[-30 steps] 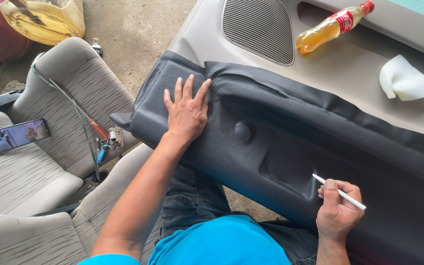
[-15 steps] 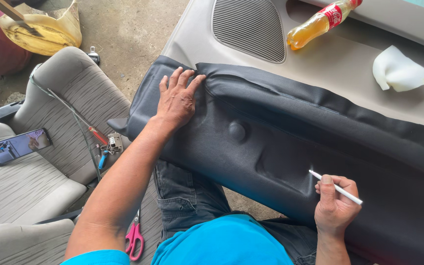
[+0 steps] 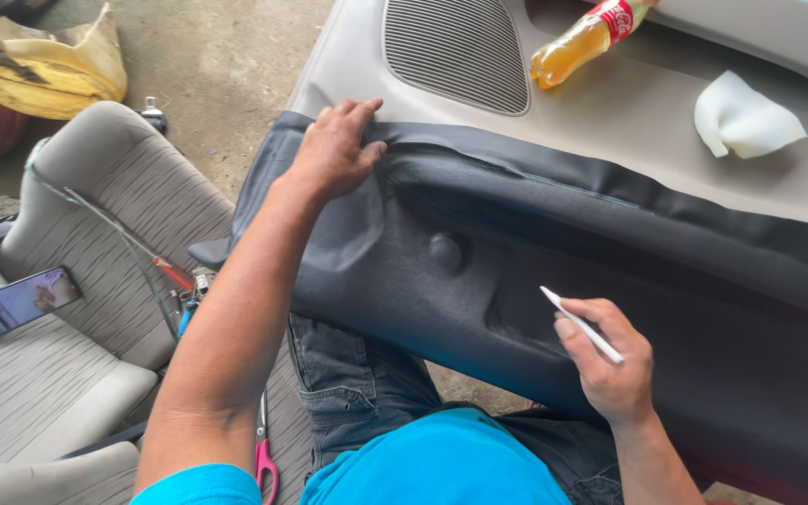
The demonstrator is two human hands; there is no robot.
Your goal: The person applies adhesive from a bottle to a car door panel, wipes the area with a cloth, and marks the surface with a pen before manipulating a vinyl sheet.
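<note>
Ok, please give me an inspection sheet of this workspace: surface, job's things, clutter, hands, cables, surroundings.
Surface: grey door panel with a speaker grille, lying across the person's lap.
Job's things: black cover draped over the panel's near half; white stick.
Clutter: bottle of amber liquid and white foam piece on the panel; phone on a car seat; pink scissors near the knee.
Hands: left hand grips the cover's top edge; right hand holds the stick against the cover.
Cables: thin cable over the seat back.
Surroundings: concrete floor, yellow foam scrap.
</note>
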